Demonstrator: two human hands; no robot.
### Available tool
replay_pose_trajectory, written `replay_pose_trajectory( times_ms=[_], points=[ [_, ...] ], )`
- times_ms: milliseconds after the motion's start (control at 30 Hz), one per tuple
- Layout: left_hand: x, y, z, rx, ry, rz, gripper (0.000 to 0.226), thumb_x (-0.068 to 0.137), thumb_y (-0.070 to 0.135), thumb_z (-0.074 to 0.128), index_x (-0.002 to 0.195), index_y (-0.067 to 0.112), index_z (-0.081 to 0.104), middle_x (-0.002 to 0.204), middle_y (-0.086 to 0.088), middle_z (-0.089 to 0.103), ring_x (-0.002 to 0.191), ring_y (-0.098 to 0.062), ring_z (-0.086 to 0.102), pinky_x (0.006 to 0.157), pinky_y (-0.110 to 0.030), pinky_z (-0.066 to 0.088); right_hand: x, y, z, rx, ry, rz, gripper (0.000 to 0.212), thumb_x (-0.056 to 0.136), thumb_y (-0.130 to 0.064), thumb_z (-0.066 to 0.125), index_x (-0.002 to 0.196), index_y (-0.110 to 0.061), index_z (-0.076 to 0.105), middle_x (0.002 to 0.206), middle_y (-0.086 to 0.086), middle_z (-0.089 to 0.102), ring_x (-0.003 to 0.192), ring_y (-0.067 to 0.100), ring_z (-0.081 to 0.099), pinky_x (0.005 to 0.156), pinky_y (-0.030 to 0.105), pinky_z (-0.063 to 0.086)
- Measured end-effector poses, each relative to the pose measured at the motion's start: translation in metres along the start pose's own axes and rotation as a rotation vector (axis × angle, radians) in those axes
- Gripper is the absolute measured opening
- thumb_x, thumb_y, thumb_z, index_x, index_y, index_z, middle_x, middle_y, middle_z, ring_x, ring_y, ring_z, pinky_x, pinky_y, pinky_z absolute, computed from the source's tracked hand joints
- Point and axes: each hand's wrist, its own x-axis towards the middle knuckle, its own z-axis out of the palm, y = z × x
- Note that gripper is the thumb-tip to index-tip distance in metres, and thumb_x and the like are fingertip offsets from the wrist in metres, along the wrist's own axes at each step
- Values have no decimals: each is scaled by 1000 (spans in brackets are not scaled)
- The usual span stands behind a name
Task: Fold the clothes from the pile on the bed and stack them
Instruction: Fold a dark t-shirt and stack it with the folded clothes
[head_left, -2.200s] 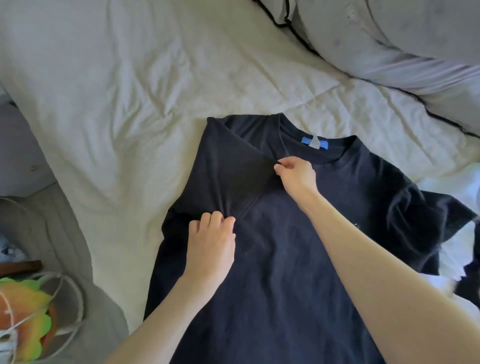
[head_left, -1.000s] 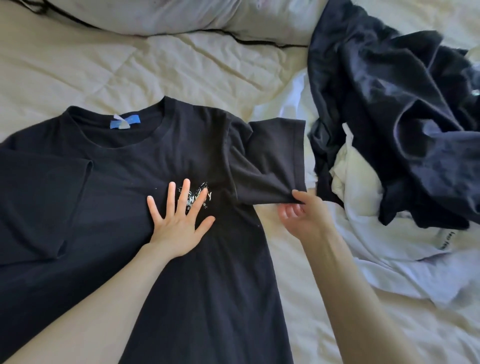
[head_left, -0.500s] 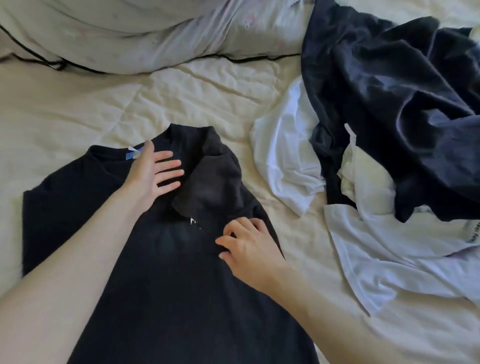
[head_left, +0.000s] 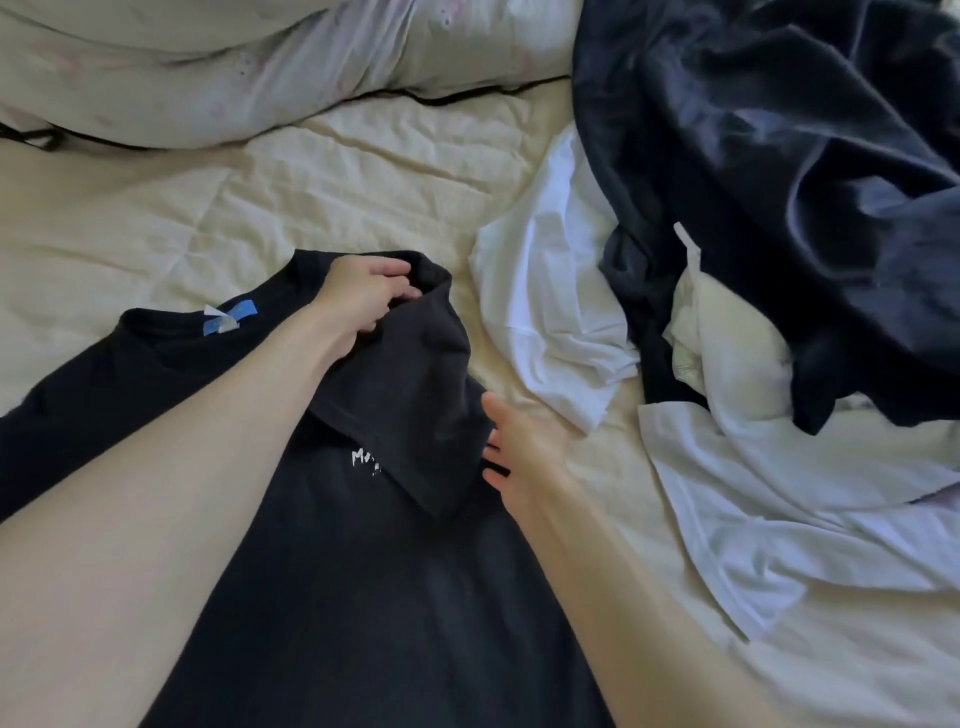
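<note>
A black T-shirt (head_left: 332, 582) with a blue neck label (head_left: 228, 318) lies flat on the bed in front of me, its right sleeve folded in over the chest and partly covering a white print. My left hand (head_left: 366, 296) grips the shoulder corner of that fold, fingers curled round the cloth. My right hand (head_left: 519, 452) lies at the shirt's right edge, and its fingertips slip under the folded sleeve. At the right sits the pile: dark navy clothes (head_left: 789, 171) heaped over white garments (head_left: 561, 291).
A cream quilted bedspread (head_left: 260, 197) covers the bed. Pale pillows (head_left: 218, 67) with black piping lie along the top. More white cloth (head_left: 769, 504) spreads at the right, close to my right forearm.
My left hand went from lying flat by the collar to gripping the shoulder corner. My right hand slid from on top of the folded sleeve to the shirt's right edge.
</note>
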Motion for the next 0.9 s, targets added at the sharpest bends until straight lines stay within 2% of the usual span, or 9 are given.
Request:
replay_pose_trajectory(
  times_ms=[67,167,300,467,600,700,733,833,900],
  points=[
    [4,4,1,141,1,-54,28,89,40,59,102,16,65,88,3,67,52,-8,43,41,-17,32,2,-1,1,-1,32,10,25,90,-35,62,75,-21,47,109,13,61,103,29,59,84,41,51],
    [8,3,7,245,34,-116,69,72,66,64,111,9,63,98,2,65,86,-16,60,61,-23,40,5,-1,2,23,46,26,25,89,-32,63,74,-19,48,104,10,61,102,30,59,89,44,50],
    [13,-2,17,263,21,-135,72,70,55,74,121,7,59,121,-7,61,109,-23,57,78,-29,46,12,-5,1,106,27,102,12,84,-14,68,83,-14,56,98,6,64,98,29,64,90,44,53],
    [8,2,20,127,-42,-145,57,73,50,75,108,6,65,101,-7,67,93,-22,64,79,-34,54,15,-8,-4,111,-28,147,13,82,-6,67,90,-10,59,113,16,65,99,28,64,89,40,53],
    [4,0,18,39,0,-131,26,86,22,68,106,6,67,98,-10,67,90,-22,64,76,-32,53,16,-9,-7,248,-43,200,22,85,-11,66,106,-8,60,96,7,62,66,16,54,62,28,50],
    [5,-4,12,-139,13,-145,30,93,23,58,120,9,60,105,-8,64,98,-24,61,83,-35,51,13,-7,-11,445,-87,238,20,88,-11,63,106,-7,58,76,1,52,53,11,44,51,20,40],
    [5,-6,11,-166,3,-140,29,94,24,57,119,11,58,105,-7,64,97,-23,61,82,-35,50,11,-6,-12,491,-102,232,20,89,-10,62,108,-7,59,77,0,55,56,12,50,54,18,43],
    [4,-16,11,-120,-31,-74,11,93,23,57,104,21,57,101,-2,63,92,-15,60,79,-30,48,6,1,-14,505,-117,168,30,92,-12,58,121,-6,59,125,9,63,112,26,61,94,28,46],
    [2,-18,10,-121,-40,-34,8,91,29,60,97,23,60,100,1,66,95,-14,61,84,-29,49,2,10,-13,323,-113,73,19,91,-21,60,107,-9,62,118,10,66,109,24,63,92,31,48]
  ],
)
